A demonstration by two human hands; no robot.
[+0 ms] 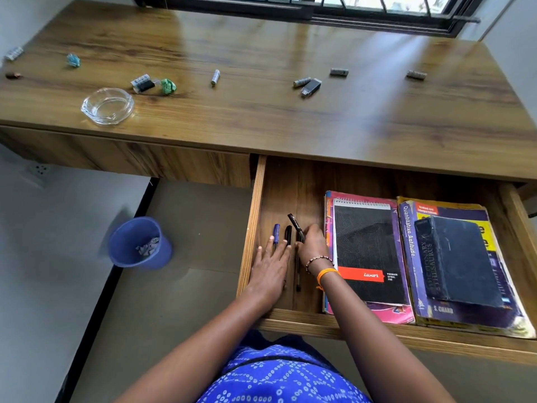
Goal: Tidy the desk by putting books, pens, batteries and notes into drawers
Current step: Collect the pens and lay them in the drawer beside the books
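Open drawer (293, 181), right half of the desk (261, 48), pulled toward the viewer; contents as follows. Left end: blue pen (276, 230) and black pen (288, 234) lying side by side on the drawer floor, a further black pen (297, 274) just right of them, partly hidden under the hands. Left hand (270, 271) lay flat, fingers spread and open, over the near ends of the blue and black pens, gripping nothing. Right hand (312, 247) was closed on a black marker (295, 226), held tilted, its tip pointing far-left above the pens; beaded and orange bands at the wrist. Middle: black spiral pad (369, 251) on top of a pink book (389, 314). Right end: dark dictionary (456, 260) stacked on a purple and yellow aptitude book (406, 228).

Desk top, far side: batteries scattered, one near the centre (215, 76), others at right (338, 72) and far right (416, 75); battery pack (142, 82) touching a green crumpled note (168, 86); blue crumpled note (73, 59) at left; glass ashtray (107, 105) near the left front edge; black USB stick (311, 87).

Floor, left: blue bin (139, 242) holding paper scraps.
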